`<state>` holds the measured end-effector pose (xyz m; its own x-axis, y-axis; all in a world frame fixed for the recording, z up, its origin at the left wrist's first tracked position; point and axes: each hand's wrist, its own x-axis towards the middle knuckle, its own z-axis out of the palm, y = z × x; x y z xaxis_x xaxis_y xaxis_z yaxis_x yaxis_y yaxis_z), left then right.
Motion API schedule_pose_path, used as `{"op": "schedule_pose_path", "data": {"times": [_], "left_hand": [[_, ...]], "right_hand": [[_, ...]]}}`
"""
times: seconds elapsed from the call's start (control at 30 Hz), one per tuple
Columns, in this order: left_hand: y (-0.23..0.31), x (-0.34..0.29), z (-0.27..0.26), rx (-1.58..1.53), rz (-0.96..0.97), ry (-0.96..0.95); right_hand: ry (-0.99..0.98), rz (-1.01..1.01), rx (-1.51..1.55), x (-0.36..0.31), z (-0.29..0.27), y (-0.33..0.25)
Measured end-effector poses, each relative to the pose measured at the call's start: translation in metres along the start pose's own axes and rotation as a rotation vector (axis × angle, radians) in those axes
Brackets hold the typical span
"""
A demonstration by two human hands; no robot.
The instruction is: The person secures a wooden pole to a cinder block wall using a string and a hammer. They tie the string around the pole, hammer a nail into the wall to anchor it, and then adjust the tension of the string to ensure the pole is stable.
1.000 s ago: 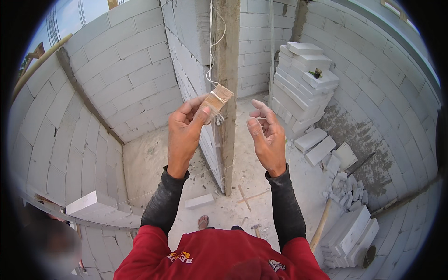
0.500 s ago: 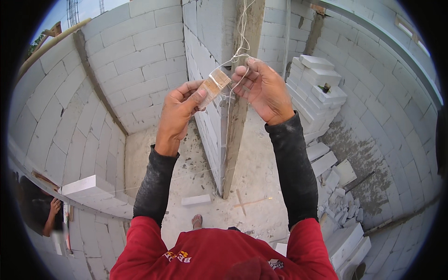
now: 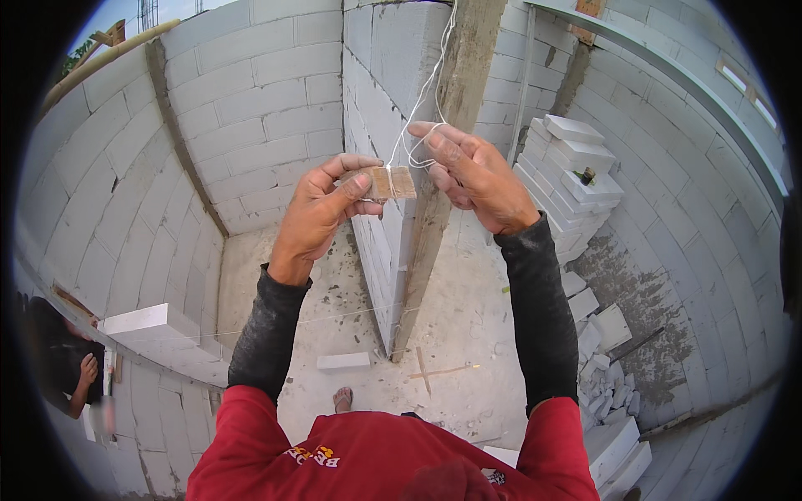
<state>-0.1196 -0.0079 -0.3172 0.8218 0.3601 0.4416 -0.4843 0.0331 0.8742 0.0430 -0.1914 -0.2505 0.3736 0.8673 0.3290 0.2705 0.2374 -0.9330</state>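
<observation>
A small flat piece of wood (image 3: 399, 183) with white string wound round it is pinched between the thumb and fingers of my left hand (image 3: 326, 200). From the wood the white string (image 3: 429, 82) rises in loose strands along the concrete post (image 3: 469, 75). Just right of the wood, my right hand (image 3: 480, 174) has its fingers curled, the index finger and thumb closed on a loop of the string. Both hands are raised in front of the end of the block wall (image 3: 393, 75).
Stacked white blocks (image 3: 576, 171) stand at the right, with broken pieces (image 3: 608, 388) below. One block (image 3: 343, 361) and crossed wooden strips (image 3: 424, 370) lie on the floor. A thin line stretches across low at left. Another person (image 3: 71, 359) is at the far left.
The wood has turned from slanted to nearly level and sits slightly lower. My right hand has moved down and right, its fingers curling closer round the string.
</observation>
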Motion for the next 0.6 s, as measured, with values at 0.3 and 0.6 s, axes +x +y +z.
{"op": "schedule_pose_path", "data": {"times": [0.3, 0.6], "left_hand": [[-0.006, 0.016, 0.008, -0.446, -0.106, -0.006], [-0.015, 0.025, 0.008, -0.905, -0.192, -0.135]], "right_hand": [[0.039, -0.067, 0.227, 0.038, 0.009, 0.01], [0.153, -0.119, 0.003, 0.028, 0.016, 0.026]]}}
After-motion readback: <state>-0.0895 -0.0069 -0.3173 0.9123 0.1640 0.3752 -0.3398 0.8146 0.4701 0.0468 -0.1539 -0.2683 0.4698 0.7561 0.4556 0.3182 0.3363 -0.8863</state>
